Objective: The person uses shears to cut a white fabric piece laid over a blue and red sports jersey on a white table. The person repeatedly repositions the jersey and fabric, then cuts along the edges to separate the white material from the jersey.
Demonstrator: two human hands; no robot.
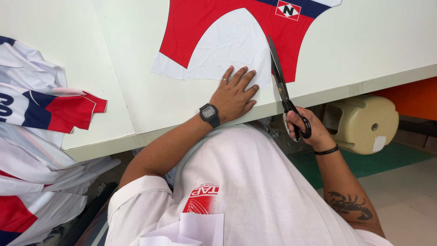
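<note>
Red-and-white printed fabric panel (214, 41) lies flat at upper centre; left hand (234, 93) presses it open-palmed, right hand (305, 127) clasps black scissors (280, 82) beside the table edge (318, 94); bare tabletop stretches right.

The printed fabric panel (236, 32) on the off-white cutting table (136, 91) is red with a white centre and a navy band at the top. Beside it, the scissors (282, 86) have dark blades and black handles. Left of the panel, the piled fabric pieces (41, 109) are white, navy and red. Right of it, below the table edge, the plastic stool (364, 123) is beige.
</note>
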